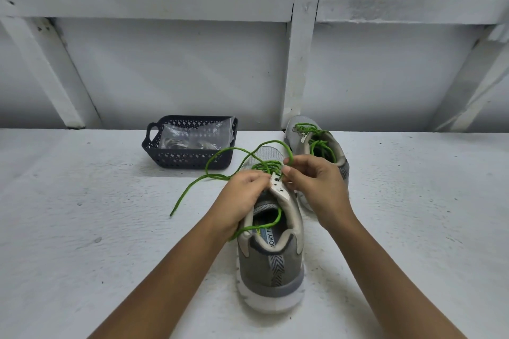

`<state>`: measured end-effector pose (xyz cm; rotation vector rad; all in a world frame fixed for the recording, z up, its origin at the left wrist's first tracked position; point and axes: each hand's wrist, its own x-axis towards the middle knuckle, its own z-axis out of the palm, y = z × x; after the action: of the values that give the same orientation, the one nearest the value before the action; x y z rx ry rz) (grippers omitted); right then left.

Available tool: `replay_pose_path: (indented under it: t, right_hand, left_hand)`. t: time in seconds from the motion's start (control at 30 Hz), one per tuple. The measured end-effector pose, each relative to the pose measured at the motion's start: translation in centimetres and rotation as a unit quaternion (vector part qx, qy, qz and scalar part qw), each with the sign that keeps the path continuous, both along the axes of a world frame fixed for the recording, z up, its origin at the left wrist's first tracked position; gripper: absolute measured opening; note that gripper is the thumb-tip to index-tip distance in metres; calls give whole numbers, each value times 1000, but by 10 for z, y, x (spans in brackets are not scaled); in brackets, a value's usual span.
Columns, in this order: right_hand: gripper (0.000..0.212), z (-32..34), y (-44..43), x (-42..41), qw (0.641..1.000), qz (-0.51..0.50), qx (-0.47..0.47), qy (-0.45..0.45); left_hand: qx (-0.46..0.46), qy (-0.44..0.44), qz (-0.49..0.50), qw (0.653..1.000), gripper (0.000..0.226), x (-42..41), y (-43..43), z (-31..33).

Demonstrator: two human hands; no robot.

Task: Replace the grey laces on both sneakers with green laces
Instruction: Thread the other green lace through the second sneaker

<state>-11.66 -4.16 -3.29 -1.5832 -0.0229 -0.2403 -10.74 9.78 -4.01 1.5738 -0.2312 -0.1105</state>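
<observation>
While I thread, right hand (311,176): fingers curled, thumb and forefinger pinching the lace (187,190) right at the eyelets.
Left hand (245,192): fingers curled on the flap (279,190), holding it up; I cannot tell whether it also has hold of the lace.
Lace: green and thin. It is crossed through the lower eyelets of the near shoe (272,264). One length loops out over the table (82,228) to my left, and another trails across the shoe's opening and under my left wrist.
Lace feel, as I judge it: very light, limp and round, probably a little slick. It will flop and tangle, so I should grip close to the tip, where it is stiffest, and keep the slack clear.
Flap: soft but springy, I judge; it folds unless I pin it near the hole I am aiming at.
Near shoe: upright, heel towards me, between my wrists. It looks light enough to slide if I tug hard, so the left hand should brace it.
Far shoe (297,135): just behind my right hand, already wearing a green lace.
Basket (187,159): dark, well to the left of the far shoe, holding a clear bag (192,135); I cannot make out what the bag holds.
</observation>
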Motion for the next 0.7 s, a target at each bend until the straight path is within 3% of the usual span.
replay_pose_path:
  t: [0.3,0.47,0.7]
  right_hand:
    - [14,-3,4,1,1000,-27,-12,-11]
    - [10,-5,5,1,998,-45,-47,-19]
    - [16,-7,5,-1,988,-52,-142,-42]
  left_hand:
    - [11,-10,1,1000,33,-1,0,-1]
    - [17,-14,6,1000,16,-2,-1,0]
    - [24,8,20,999,36,-6,-1,4]
